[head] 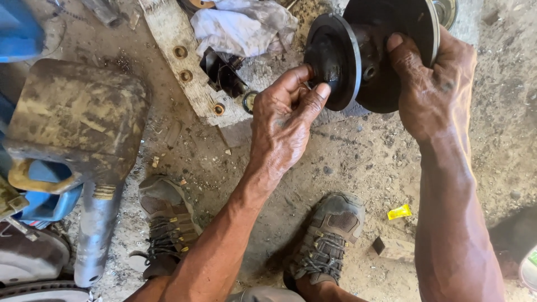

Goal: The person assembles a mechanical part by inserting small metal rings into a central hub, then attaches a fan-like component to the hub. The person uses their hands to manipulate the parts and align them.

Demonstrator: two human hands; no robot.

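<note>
Bright, even daylight, soft shadows underfoot, sharp focus, slight wide-angle stretching at edges.

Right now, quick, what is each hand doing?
Left hand: fingertips pinch the hub of the black metal disc.
Right hand: closed, gripping the larger disc behind.

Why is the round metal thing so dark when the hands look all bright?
Head view: daylight falls on the left hand and right hand, so their skin shines, while the black flanged hub faces away into its own shade. The dirt floor is sharp, and the blue object at the corner is blurred.
</note>
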